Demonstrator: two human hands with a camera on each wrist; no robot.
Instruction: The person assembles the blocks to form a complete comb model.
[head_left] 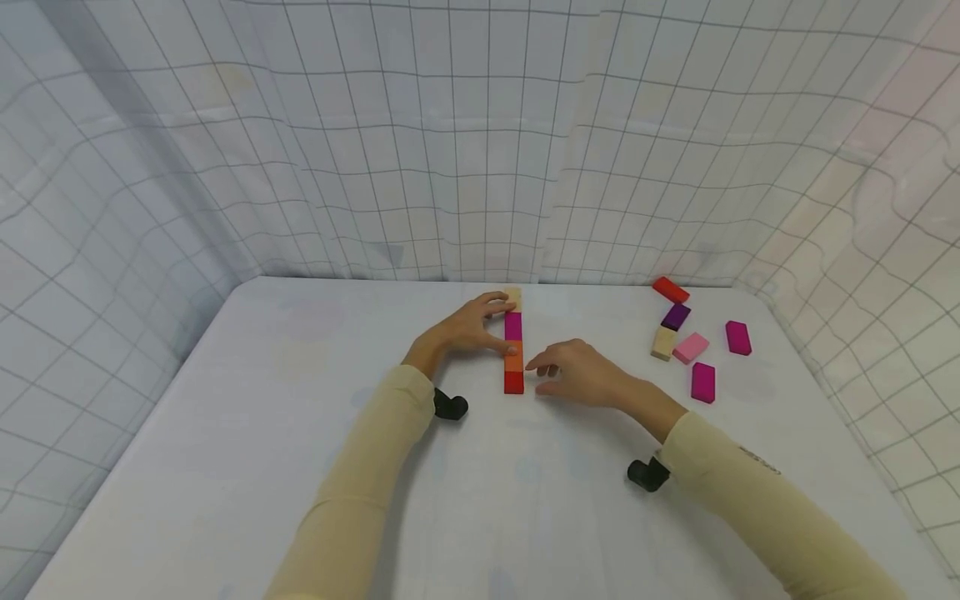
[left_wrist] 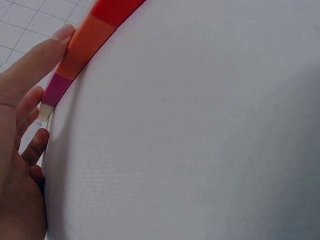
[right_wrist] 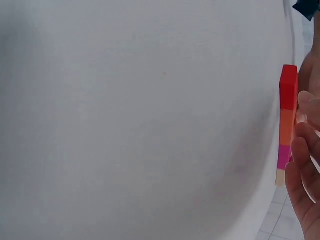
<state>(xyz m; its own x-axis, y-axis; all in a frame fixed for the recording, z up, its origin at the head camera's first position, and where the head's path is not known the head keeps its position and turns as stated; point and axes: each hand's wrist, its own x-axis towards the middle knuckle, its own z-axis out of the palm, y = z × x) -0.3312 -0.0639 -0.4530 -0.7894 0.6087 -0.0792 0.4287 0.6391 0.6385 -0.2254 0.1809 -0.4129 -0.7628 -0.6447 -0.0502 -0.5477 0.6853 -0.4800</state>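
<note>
A row of wooden blocks lies end to end on the table: a cream block [head_left: 513,296] at the far end, then a magenta block [head_left: 513,326], an orange block [head_left: 513,358] and a red block [head_left: 513,382] nearest me. My left hand [head_left: 468,326] rests along the row's left side. Its thumb touches the orange block [left_wrist: 86,46], and its loosely bent fingers reach toward the cream end. Just right of the red and orange blocks hovers my right hand [head_left: 581,374], fingers relaxed and slightly bent, nothing between them.
Several loose blocks lie at the right of the white table [head_left: 247,400]: a red block [head_left: 671,290], a purple block [head_left: 676,316], a cream block [head_left: 663,342], a pink block [head_left: 691,347] and magenta blocks [head_left: 738,337]. A gridded curtain [head_left: 465,150] hangs behind.
</note>
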